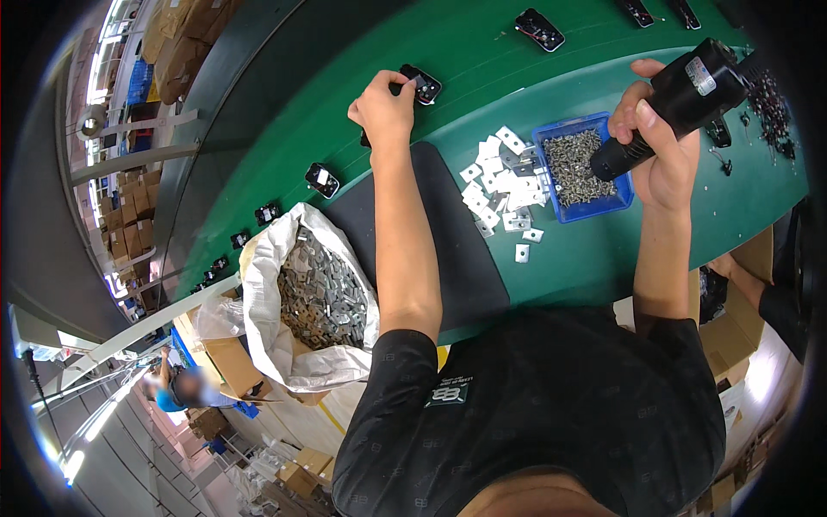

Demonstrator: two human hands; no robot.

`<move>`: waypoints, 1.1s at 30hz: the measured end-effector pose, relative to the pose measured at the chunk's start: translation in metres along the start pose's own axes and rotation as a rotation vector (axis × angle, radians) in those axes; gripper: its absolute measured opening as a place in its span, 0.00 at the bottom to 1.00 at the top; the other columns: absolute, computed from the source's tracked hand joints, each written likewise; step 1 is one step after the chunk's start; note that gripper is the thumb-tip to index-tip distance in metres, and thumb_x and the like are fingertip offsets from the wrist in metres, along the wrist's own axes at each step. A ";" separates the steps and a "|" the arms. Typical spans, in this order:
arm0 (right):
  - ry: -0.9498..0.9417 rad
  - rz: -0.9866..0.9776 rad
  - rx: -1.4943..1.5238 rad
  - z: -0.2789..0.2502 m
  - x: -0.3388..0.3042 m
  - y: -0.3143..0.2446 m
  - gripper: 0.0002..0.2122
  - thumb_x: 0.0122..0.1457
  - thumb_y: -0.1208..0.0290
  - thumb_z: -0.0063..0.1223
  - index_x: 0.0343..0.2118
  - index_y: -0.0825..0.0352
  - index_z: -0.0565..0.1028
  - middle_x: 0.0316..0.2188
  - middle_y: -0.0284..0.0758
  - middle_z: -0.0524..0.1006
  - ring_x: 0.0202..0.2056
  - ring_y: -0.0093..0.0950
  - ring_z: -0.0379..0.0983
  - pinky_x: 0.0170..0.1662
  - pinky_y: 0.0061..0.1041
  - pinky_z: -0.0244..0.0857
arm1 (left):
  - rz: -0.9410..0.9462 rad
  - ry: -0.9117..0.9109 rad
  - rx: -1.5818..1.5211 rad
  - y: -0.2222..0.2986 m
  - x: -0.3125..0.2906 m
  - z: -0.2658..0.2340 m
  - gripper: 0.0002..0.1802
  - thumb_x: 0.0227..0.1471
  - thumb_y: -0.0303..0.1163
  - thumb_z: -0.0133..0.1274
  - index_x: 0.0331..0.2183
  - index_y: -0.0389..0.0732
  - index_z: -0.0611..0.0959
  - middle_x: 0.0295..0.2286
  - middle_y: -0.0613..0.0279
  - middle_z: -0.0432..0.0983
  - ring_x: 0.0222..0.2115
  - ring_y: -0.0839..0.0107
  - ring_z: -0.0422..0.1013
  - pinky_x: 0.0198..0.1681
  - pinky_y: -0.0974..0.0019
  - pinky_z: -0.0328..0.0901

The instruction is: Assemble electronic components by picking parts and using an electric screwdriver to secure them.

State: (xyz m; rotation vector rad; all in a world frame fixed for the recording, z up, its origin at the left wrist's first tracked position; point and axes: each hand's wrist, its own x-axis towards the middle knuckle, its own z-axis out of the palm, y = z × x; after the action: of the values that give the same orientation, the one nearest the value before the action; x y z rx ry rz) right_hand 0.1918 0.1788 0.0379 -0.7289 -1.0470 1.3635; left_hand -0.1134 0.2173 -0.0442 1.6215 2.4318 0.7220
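On the green belt, my left hand is closed at the near edge of a small black plastic housing with parts inside; my fingertips are partly hidden. A black electric screwdriver is gripped in my right hand. Its nose points down over a blue plastic bin filled with small metal screws. Beside the bin's left side lies a loose pile of flat square metal plates, each with a hole. A black mat lies under my left forearm.
An open white sack full of metal pieces stands left of the mat. More housings lie along the belt. Dark small wired parts are heaped at the far right. Another person's arm reaches into a cardboard box at right.
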 end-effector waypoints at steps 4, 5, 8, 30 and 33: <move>0.015 0.007 0.015 -0.007 -0.006 -0.003 0.21 0.52 0.71 0.52 0.48 0.73 0.63 0.23 0.33 0.66 0.24 0.20 0.60 0.29 0.21 0.56 | 0.018 0.029 -0.015 0.005 -0.002 0.004 0.14 0.39 0.38 0.61 0.31 0.44 0.81 0.28 0.63 0.79 0.33 0.62 0.73 0.48 0.60 0.52; 0.017 0.006 0.018 -0.007 -0.006 -0.003 0.21 0.52 0.71 0.52 0.48 0.73 0.63 0.23 0.33 0.66 0.24 0.20 0.60 0.29 0.21 0.56 | 0.021 0.030 -0.013 0.004 -0.003 0.004 0.14 0.39 0.38 0.61 0.31 0.44 0.81 0.28 0.63 0.79 0.33 0.62 0.73 0.48 0.60 0.52; 0.021 0.000 0.009 -0.009 -0.007 -0.002 0.21 0.52 0.71 0.52 0.48 0.73 0.62 0.23 0.33 0.66 0.23 0.20 0.60 0.29 0.21 0.56 | 0.052 0.055 -0.054 0.003 -0.002 0.005 0.15 0.39 0.38 0.60 0.33 0.44 0.81 0.31 0.62 0.80 0.35 0.61 0.74 0.49 0.60 0.52; -0.240 -0.101 0.434 -0.015 -0.001 -0.033 0.15 0.55 0.67 0.44 0.46 0.63 0.68 0.26 0.29 0.68 0.27 0.23 0.62 0.36 0.30 0.57 | 0.355 0.041 -0.218 -0.008 -0.153 -0.076 0.15 0.42 0.28 0.56 0.37 0.39 0.80 0.36 0.54 0.76 0.36 0.57 0.72 0.41 0.61 0.65; -0.302 -0.088 0.488 -0.016 -0.011 -0.047 0.15 0.55 0.67 0.44 0.45 0.62 0.68 0.26 0.28 0.68 0.27 0.22 0.62 0.36 0.28 0.57 | 0.461 -0.167 -0.426 0.040 -0.163 -0.073 0.17 0.42 0.31 0.59 0.38 0.39 0.80 0.34 0.56 0.78 0.36 0.62 0.74 0.41 0.66 0.66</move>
State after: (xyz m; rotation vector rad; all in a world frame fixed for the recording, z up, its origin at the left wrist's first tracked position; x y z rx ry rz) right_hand 0.2264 0.1650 0.0718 -0.1168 -0.9096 1.6008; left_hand -0.0392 0.0600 0.0130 1.9648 1.6523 1.0315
